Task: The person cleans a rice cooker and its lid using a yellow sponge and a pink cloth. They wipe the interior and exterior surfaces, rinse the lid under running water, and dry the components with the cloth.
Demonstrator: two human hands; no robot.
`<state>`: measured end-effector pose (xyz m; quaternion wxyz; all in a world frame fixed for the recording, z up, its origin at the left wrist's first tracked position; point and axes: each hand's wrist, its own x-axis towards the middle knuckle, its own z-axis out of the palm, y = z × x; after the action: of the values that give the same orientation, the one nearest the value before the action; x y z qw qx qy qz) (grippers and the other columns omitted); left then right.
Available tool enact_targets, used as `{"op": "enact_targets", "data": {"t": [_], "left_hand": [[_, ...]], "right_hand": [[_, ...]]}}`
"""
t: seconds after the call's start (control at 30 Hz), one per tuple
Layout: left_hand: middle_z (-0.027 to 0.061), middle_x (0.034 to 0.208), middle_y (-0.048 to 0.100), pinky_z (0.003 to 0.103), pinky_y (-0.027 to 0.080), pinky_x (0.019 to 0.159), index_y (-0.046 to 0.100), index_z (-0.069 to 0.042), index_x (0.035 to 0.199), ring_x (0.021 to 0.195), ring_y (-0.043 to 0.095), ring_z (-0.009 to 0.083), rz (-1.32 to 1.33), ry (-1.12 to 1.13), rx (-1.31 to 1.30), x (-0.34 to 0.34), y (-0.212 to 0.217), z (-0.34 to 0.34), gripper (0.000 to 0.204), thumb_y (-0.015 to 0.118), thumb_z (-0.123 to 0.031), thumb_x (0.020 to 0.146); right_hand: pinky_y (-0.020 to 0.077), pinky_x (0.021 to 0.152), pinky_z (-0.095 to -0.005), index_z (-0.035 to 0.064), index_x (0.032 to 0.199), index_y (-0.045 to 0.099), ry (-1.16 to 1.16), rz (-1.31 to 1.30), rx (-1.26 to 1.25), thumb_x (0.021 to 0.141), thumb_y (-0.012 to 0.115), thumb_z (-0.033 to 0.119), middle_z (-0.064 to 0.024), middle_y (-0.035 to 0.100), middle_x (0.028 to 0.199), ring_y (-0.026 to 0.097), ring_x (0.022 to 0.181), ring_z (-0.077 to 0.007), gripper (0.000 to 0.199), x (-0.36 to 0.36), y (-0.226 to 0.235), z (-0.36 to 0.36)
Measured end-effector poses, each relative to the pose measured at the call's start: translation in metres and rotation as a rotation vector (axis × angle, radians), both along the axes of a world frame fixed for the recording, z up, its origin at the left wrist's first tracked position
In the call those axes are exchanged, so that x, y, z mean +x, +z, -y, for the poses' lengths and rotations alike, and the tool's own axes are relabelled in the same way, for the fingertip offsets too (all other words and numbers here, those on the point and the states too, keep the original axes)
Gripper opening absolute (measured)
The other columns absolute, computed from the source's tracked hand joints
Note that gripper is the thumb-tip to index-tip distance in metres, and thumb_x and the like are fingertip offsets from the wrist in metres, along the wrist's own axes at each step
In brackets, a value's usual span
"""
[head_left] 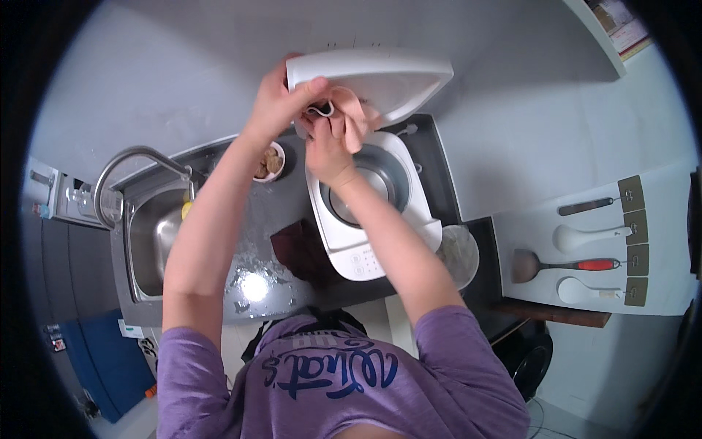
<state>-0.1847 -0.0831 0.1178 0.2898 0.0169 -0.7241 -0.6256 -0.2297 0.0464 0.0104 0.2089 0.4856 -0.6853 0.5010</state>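
Note:
A white rice cooker (356,263) stands on the dark counter, its lid (409,77) raised at the back. Through the top opening, its metal inner pot (395,179) is visible. My left hand (281,102) grips the left edge of the lid, thumb on the near side. Bunched in my right hand (330,155) is a pink cloth (351,110), pressed against the lid's inner face near that same edge. Part of the right fingers is hidden in the cloth folds. A dark red cloth (301,252) lies on the counter, left of the cooker.
A small bowl of brownish lumps (272,162) sits behind my left forearm. At the left is a steel sink (150,241) with a curved faucet (135,151). Right of the cooker stands a clear container (462,256). Several utensils, including a spatula (567,265), hang on the right wall. Water wets the front counter.

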Motion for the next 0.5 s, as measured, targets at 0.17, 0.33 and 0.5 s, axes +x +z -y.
{"op": "enact_targets", "data": {"t": [0.17, 0.33, 0.5], "left_hand": [[0.0072, 0.100, 0.067, 0.031, 0.051, 0.083, 0.063, 0.002, 0.117, 0.094, 0.063, 0.0153, -0.029, 0.017, -0.101, 0.000, 0.002, -0.001, 0.069, 0.085, -0.051, 0.080], [0.0050, 0.097, 0.066, 0.029, 0.050, 0.081, 0.063, 0.000, 0.114, 0.092, 0.061, 0.0139, 0.006, 0.004, -0.113, 0.005, 0.010, -0.004, 0.064, 0.084, -0.051, 0.080], [0.0066, 0.108, 0.065, 0.030, 0.047, 0.089, 0.059, -0.001, 0.125, 0.103, 0.059, 0.0154, 0.110, -0.058, -0.186, 0.007, 0.017, -0.001, 0.075, 0.080, -0.058, 0.081]], "right_hand": [[0.0418, 0.110, -0.0461, 0.0213, 0.129, 0.061, -0.038, 0.022, 0.535, 0.088, 0.058, 0.005, -0.0078, 0.050, 0.138, 0.043, 0.135, -0.0324, 0.044, -0.037, -0.021, -0.060], [0.0467, 0.103, -0.0425, 0.0170, 0.122, 0.066, -0.136, -0.075, 0.621, 0.090, 0.060, 0.007, -0.0085, 0.056, 0.133, 0.051, 0.129, -0.0309, 0.034, -0.070, -0.003, -0.100], [0.0503, 0.095, -0.0423, 0.0092, 0.108, 0.072, -0.405, 0.062, 0.236, 0.082, 0.068, -0.001, -0.0154, 0.059, 0.120, 0.058, 0.115, -0.0348, 0.029, -0.061, 0.013, -0.094]]}}
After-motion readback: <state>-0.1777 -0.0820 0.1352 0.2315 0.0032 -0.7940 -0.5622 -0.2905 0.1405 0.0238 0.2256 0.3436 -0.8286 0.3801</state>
